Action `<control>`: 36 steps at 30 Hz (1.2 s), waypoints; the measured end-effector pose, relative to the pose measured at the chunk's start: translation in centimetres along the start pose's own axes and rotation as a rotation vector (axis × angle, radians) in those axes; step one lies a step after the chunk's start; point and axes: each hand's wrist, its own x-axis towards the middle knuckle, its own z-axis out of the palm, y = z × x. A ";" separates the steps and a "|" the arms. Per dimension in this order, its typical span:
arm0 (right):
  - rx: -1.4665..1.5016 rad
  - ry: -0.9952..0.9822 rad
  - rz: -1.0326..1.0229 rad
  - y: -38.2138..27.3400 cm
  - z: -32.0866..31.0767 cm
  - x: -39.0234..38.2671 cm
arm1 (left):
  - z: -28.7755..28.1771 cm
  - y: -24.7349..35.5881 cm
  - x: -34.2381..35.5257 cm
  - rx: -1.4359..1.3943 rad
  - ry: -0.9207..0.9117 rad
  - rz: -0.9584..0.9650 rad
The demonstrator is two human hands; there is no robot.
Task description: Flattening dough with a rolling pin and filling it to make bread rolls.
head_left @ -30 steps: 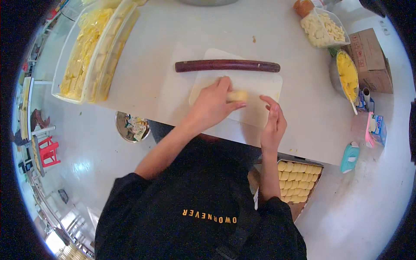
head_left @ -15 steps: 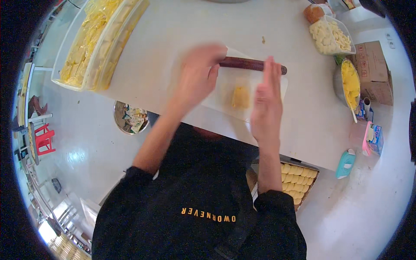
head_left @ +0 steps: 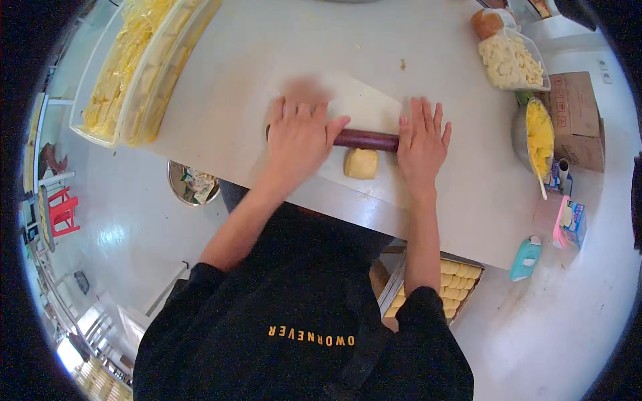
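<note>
A dark reddish-brown rolling pin (head_left: 366,139) lies across a pale sheet (head_left: 364,100) on the table. My left hand (head_left: 297,137) rests over the pin's left part, its fingers stretched forward and the thumb out along the wood. Over the right end lies my right hand (head_left: 422,144), palm down with the fingers spread. Just on the near side of the pin, between my hands, sits a small squarish yellow piece of dough (head_left: 361,164). Whether the pin touches it I cannot tell. Beyond my left fingertips is a brownish blur.
A clear tub (head_left: 124,100) of plastic-wrapped yellow pieces stands at the far left. To the right are a box of pale pieces (head_left: 511,61), a bowl of yellow filling (head_left: 539,137) and a teal packet (head_left: 526,258). A tray of dough pieces (head_left: 458,284) sits below the table edge.
The rolling pin has come nearer to me, close to the dough. My hands, raised and blurred before, now lie flat over the pin.
</note>
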 end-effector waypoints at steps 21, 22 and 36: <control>0.541 0.043 -0.192 -2.8 -1.0 -8.2 | 2.2 1.9 -4.7 -0.569 -0.133 0.245; 0.597 0.025 -0.138 -2.5 -0.5 -7.1 | 2.6 2.3 -4.1 -0.595 -0.114 0.247; 0.158 -0.012 -0.166 -3.3 0.3 -5.0 | 3.5 1.5 -3.0 -0.221 -0.124 0.101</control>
